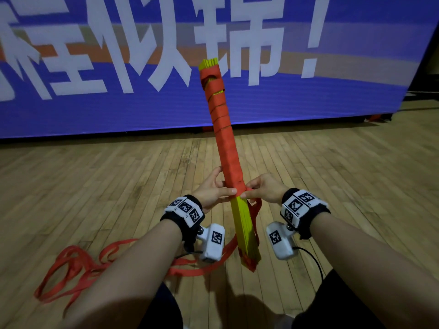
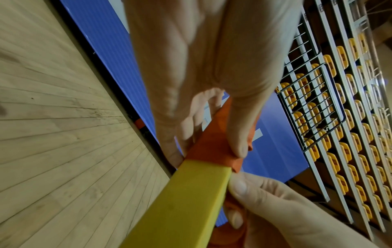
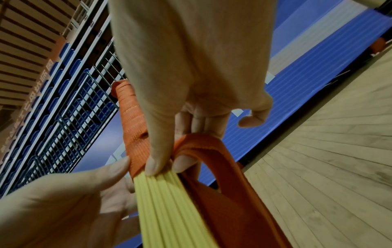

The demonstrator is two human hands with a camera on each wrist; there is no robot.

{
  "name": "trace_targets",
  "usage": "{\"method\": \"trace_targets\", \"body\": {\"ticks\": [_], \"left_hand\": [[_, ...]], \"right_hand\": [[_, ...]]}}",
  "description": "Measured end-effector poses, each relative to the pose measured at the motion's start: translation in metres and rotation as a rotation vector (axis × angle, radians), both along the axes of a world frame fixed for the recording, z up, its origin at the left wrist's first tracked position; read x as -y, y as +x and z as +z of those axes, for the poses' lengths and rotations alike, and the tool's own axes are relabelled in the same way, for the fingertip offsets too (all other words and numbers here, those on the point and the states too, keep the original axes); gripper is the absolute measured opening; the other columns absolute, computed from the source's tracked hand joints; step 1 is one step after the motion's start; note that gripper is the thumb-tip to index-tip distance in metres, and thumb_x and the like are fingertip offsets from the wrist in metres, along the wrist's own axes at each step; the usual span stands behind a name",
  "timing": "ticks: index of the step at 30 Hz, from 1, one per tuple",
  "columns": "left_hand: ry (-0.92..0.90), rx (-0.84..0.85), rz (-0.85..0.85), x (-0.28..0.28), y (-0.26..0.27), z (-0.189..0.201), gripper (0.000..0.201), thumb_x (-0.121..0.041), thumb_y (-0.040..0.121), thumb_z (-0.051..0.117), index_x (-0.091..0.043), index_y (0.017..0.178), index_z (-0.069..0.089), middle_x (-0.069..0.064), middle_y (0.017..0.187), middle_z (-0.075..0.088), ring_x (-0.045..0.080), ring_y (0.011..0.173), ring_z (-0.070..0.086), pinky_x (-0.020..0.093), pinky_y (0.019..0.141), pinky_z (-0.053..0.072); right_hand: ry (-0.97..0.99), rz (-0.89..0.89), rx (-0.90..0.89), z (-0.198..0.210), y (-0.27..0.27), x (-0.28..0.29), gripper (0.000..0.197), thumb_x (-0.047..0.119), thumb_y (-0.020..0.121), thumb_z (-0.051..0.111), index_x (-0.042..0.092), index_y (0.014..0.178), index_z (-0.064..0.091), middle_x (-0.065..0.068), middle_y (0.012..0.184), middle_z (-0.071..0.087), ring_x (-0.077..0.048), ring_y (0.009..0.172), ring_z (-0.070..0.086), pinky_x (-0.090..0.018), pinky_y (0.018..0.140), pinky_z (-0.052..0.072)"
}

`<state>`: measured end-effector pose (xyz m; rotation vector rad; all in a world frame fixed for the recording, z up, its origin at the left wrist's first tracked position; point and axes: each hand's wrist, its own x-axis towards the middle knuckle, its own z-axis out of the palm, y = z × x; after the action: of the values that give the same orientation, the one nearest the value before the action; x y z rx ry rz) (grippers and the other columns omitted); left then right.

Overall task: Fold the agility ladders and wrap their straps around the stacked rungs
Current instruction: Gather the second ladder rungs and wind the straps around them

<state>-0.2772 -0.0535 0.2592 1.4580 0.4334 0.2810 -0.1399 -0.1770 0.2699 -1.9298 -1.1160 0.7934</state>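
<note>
Both forearms are reaching forward: my left hand is gripping the stacked rungs while my right hand is pinching the orange strap against them.

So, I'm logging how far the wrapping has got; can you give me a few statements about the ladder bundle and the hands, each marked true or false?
1. The orange strap covers the upper part of the stacked yellow rungs. True.
2. The bundle lies flat on the wooden floor. False: it is held up at a tilt.
3. The right hand pinches the strap at the wrap's lower edge. True.
4. The left hand hangs idle. False: it holds the bundle.
5. All the strap is wound on. False: loose loops lie on the floor.
</note>
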Motion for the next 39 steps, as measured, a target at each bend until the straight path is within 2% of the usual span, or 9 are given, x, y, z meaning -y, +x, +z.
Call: {"method": "trace_targets", "body": {"ticks": [3, 8, 11, 16, 20, 23, 29, 35, 39], "left_hand": [[0.034, 0.007, 0.03, 0.001, 0.001, 0.0, 0.073, 0.009, 0.083, 0.062, -0.027, 0.137, 0.028, 0.007, 0.108, 0.066, 0.017, 0.095, 0.067, 0.027, 0.072, 0.054], [0.095, -0.033, 0.11, -0.001, 0.004, -0.003, 0.058, -0.001, 0.083, 0.068, -0.018, 0.131, 0.04, 0.011, 0.13, 0.054, 0.02, 0.106, 0.06, 0.035, 0.084, 0.053], [0.11, -0.042, 0.148, 0.0, 0.004, -0.009, 0.059, -0.006, 0.082, 0.071, -0.012, 0.132, 0.039, 0.011, 0.13, 0.052, 0.022, 0.106, 0.061, 0.036, 0.078, 0.057], [0.169, -0.036, 0.214, 0.0, 0.004, -0.008, 0.055, -0.01, 0.08, 0.075, -0.017, 0.12, 0.038, 0.004, 0.12, 0.055, 0.018, 0.097, 0.064, 0.035, 0.068, 0.059], [0.223, -0.014, 0.253, 0.003, 0.005, -0.006, 0.056, -0.007, 0.078, 0.076, -0.018, 0.115, 0.034, -0.006, 0.104, 0.052, 0.01, 0.084, 0.062, 0.022, 0.053, 0.054], [0.214, -0.013, 0.254, 0.003, 0.006, -0.004, 0.06, -0.006, 0.076, 0.078, -0.018, 0.116, 0.035, 0.001, 0.105, 0.055, 0.014, 0.088, 0.062, 0.029, 0.058, 0.057], [0.075, -0.004, 0.111, -0.002, 0.002, 0.0, 0.068, 0.004, 0.078, 0.072, -0.021, 0.129, 0.033, 0.021, 0.122, 0.058, 0.03, 0.104, 0.064, 0.045, 0.078, 0.058], [0.029, 0.026, 0.102, -0.001, 0.003, 0.001, 0.067, 0.008, 0.079, 0.068, -0.025, 0.124, 0.031, 0.015, 0.119, 0.061, 0.024, 0.096, 0.067, 0.044, 0.074, 0.058], [0.071, 0.011, 0.152, 0.0, 0.003, -0.002, 0.068, 0.006, 0.077, 0.072, -0.024, 0.123, 0.031, 0.012, 0.113, 0.061, 0.021, 0.091, 0.067, 0.039, 0.067, 0.059]], "right_hand": [[0.004, -0.004, -0.007, 0.001, 0.0, 0.0, 0.017, 0.013, 0.083, 0.071, 0.002, 0.095, 0.072, -0.008, 0.083, 0.07, -0.009, 0.069, 0.062, -0.019, 0.072, 0.052], [-0.005, -0.003, -0.014, 0.007, 0.0, 0.0, 0.014, 0.009, 0.089, 0.063, 0.003, 0.099, 0.071, 0.01, 0.061, 0.068, 0.002, 0.058, 0.063, -0.011, 0.065, 0.051], [-0.038, 0.019, 0.025, 0.006, -0.001, 0.001, 0.014, 0.008, 0.09, 0.061, 0.002, 0.099, 0.071, 0.014, 0.054, 0.065, 0.005, 0.055, 0.061, -0.009, 0.06, 0.049], [-0.085, 0.045, 0.028, 0.011, -0.002, -0.001, 0.014, 0.014, 0.09, 0.062, 0.01, 0.099, 0.072, -0.001, 0.077, 0.067, -0.004, 0.071, 0.061, -0.018, 0.084, 0.046], [-0.119, 0.053, 0.099, 0.011, -0.006, -0.003, 0.018, 0.027, 0.083, 0.071, 0.014, 0.096, 0.072, 0.005, 0.074, 0.066, -0.002, 0.068, 0.06, -0.014, 0.07, 0.045], [-0.116, 0.029, 0.234, 0.009, -0.006, -0.006, 0.024, 0.029, 0.081, 0.073, 0.011, 0.097, 0.072, 0.002, 0.073, 0.065, -0.005, 0.067, 0.057, -0.018, 0.067, 0.046], [-0.065, 0.031, 0.1, 0.011, 0.003, -0.001, 0.029, 0.026, 0.083, 0.071, 0.003, 0.101, 0.072, -0.016, 0.093, 0.071, -0.013, 0.079, 0.06, -0.035, 0.09, 0.049], [-0.03, -0.005, 0.03, 0.01, 0.0, 0.0, 0.01, 0.025, 0.079, 0.075, 0.016, 0.077, 0.072, 0.006, 0.062, 0.064, -0.003, 0.061, 0.058, -0.022, 0.071, 0.048], [-0.058, -0.065, 0.064, 0.006, -0.001, -0.004, 0.014, 0.021, 0.078, 0.076, 0.008, 0.076, 0.071, 0.005, 0.059, 0.064, -0.003, 0.053, 0.057, -0.02, 0.063, 0.048]]}}
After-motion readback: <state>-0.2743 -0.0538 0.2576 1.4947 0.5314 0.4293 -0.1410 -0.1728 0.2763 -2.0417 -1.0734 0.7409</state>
